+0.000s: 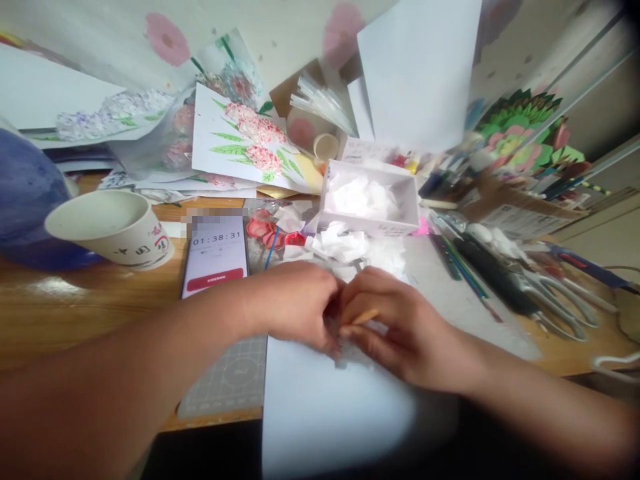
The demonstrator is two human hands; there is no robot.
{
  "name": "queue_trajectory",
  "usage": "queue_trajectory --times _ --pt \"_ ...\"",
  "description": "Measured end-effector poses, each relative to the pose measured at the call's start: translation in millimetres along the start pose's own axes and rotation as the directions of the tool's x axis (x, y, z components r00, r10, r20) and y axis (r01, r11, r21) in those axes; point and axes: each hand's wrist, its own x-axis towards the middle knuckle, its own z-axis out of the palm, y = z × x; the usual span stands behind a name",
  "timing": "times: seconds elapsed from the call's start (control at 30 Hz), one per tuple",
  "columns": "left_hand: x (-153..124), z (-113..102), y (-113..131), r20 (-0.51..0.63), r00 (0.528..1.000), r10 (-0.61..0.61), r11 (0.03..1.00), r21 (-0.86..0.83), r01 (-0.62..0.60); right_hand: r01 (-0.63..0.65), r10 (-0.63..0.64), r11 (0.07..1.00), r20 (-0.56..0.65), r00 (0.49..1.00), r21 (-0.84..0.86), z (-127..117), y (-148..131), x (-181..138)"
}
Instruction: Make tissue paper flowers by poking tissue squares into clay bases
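1. While the right hand (pixel 400 327) pinches a thin orange stick (pixel 365 317), the left hand (pixel 295 300) curls against it; whether it grips the white paper scrap (pixel 345 358) below, one cannot tell.
2. Both hands are over a white sheet (pixel 325 407), near.
3. Farther left lie a phone (pixel 215 257) and a paper cup (pixel 110 227); farther, a white box (pixel 373 200).

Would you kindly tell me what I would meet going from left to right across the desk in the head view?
Blue rounded object → paper cup → phone showing a timer → left hand → right hand holding a thin stick → scissors.
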Motion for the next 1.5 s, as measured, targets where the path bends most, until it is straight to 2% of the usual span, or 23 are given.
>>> queue_trajectory --times 0.07,0.13,0.3,0.47,0.7,0.77,0.97,1.23,1.37,1.5 --pt "1.1 -0.4 -0.5 0.009 1.0 -0.008 1.0 0.007 0.008 0.005 0.012 0.99 -0.117 0.993 0.144 -4.3 2.4 -3.7" --pt "2.0 -1.2 -1.8 0.028 1.0 -0.007 1.0 0.004 0.007 0.014 0.025 0.976 -0.174 0.984 0.218 -8.7 2.7 -7.3" --pt "3.5 -3.0 -5.3 0.058 0.998 -0.002 1.0 0.0 0.002 -0.012 0.028 0.987 -0.096 0.995 0.162 -10.6 1.8 -12.0" --pt "3.5 -3.2 -4.3 0.05 0.999 0.001 1.0 -0.026 0.0 -0.033 0.04 0.996 -0.086 0.996 0.083 -3.9 5.6 -10.7" --pt "2.1 1.2 -5.0 0.008 1.0 0.007 1.0 0.019 -0.007 -0.005 0.041 0.978 -0.164 0.986 0.21 -11.2 8.7 -12.0" --pt "2.1 1.8 -6.1 0.015 0.999 0.029 1.0 0.0 -0.029 -0.008 0.043 0.975 -0.154 0.987 0.222 -11.0 10.4 -12.8" --pt "1.9 -1.0 -5.9 0.034 0.999 0.021 1.0 -0.016 -0.021 -0.036 0.046 0.987 -0.062 0.997 0.156 -2.4 11.8 -10.6" --pt "3.4 -2.1 -2.3 0.029 1.0 0.01 1.0 0.004 -0.01 -0.027 0.043 0.983 -0.085 0.995 0.179 -4.2 9.9 -12.9" --pt "4.2 -2.3 -2.9 0.024 1.0 0.013 1.0 -0.008 -0.013 -0.046 0.052 0.99 -0.041 0.998 0.13 -3.8 10.3 -14.3" --pt "4.6 -2.3 -3.8 0.022 1.0 0.015 1.0 -0.003 -0.015 -0.057 0.062 0.994 -0.049 0.997 0.097 -7.2 10.7 -15.4"
